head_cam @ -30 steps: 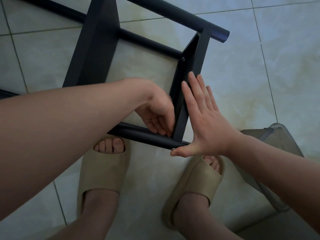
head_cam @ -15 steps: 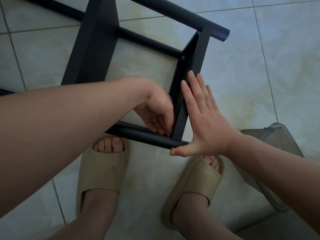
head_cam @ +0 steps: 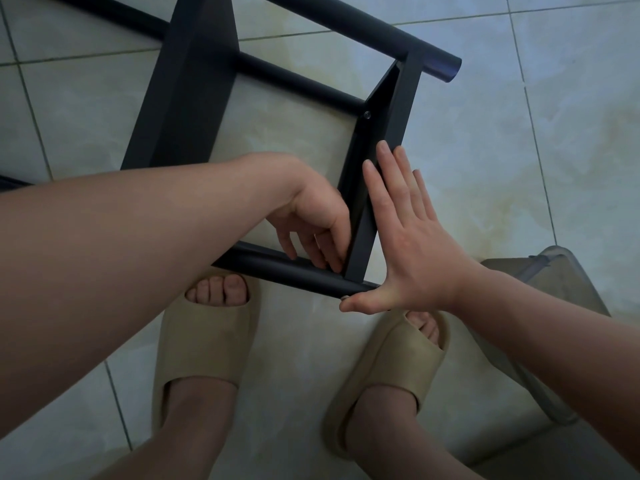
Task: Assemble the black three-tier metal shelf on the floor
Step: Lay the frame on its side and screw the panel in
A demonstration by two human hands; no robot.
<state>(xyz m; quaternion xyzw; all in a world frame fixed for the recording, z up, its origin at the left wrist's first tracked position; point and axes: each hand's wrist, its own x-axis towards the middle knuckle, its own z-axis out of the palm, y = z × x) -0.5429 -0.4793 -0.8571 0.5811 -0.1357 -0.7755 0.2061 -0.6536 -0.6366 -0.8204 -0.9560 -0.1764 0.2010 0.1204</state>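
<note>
Head view: right hand point(head_cam: 412, 251) presses flat-fingered on black metal shelf panel point(head_cam: 394, 109); left hand point(head_cam: 311, 220) curled, grip contents unclear.

Layout, head view. We note the shelf frame point(head_cam: 194, 98) lying on its side on the floor point(head_cam: 519, 168), ahead of both feet. The near tube point(head_cam: 277, 266) runs left to right just beyond the left slipper point(head_cam: 204, 344). The end panel point(head_cam: 391, 133) spans from that tube back to the far tube point(head_cam: 374, 27), at the frame's right end; a second panel point(head_cam: 187, 109) lies further left. A screw point(head_cam: 367, 115) sits where the middle tube point(head_cam: 298, 79) meets the end panel.

Left hand point(head_cam: 311, 220): inside the frame, fingertips at the near corner. Right hand point(head_cam: 412, 251): flat on the end panel's outer side, thumb against the near tube's end. A container point(head_cam: 554, 282) stands right of the right slipper point(head_cam: 391, 372).
</note>
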